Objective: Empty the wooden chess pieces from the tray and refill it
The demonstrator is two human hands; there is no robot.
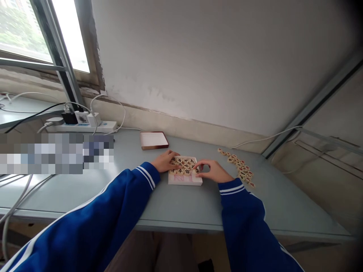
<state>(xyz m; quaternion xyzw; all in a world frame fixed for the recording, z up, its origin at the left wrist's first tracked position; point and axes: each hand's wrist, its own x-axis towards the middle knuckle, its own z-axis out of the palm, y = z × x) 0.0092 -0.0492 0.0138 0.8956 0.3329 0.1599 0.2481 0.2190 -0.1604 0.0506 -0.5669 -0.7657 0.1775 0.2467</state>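
A shallow white box point(185, 182) sits on the desk in front of me, with rows of round Chinese chess pieces point(180, 171) bearing dark characters. Pinkish marks show on its bare near strip. My left hand point(165, 161) grips the box's left side, fingers at the far corner and thumb reaching over the pieces. At the right edge, my right hand point(213, 171) pinches one Chinese chess piece point(197, 171) low over the box; whether it touches the floor of the box I cannot tell. To the right lies a loose spread of pieces point(240, 166), some with red characters.
A dark red box lid point(154, 140) with a pale inside lies behind the box. On the left, a white power strip point(104, 126) holds plugs and cables point(124, 113). A metal post point(283, 128) stands at the right rear. The desk's front edge point(181, 225) runs near my lap.
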